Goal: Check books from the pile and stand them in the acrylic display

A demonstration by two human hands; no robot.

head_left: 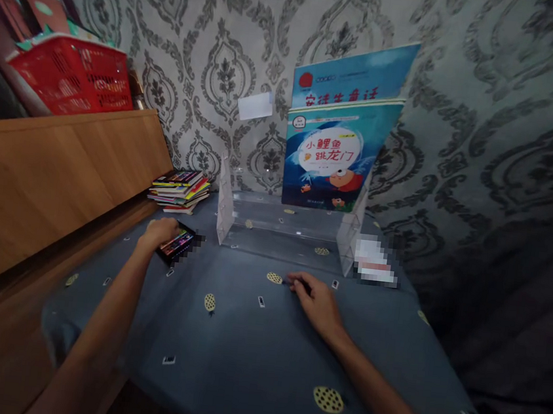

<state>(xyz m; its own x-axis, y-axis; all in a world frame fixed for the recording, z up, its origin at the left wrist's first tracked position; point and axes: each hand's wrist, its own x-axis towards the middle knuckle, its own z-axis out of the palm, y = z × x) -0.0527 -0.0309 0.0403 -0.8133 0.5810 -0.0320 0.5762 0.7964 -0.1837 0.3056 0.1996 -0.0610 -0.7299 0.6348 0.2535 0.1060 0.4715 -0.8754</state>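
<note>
My left hand is closed over a small dark book with a colourful cover that lies on the blue-grey cloth of the table. My right hand rests flat on the cloth in front of a clear acrylic display stand, fingers loosely stretched, holding nothing. Two blue children's books stand upright in the stand's right side, one behind the other. A stack of several colourful books lies at the back left, just beyond my left hand.
A wooden headboard-like panel runs along the left, with a red plastic basket on top. Patterned grey wallpaper backs the table. A blurred-out item lies right of the stand. Dark cloth hangs off the table's right edge.
</note>
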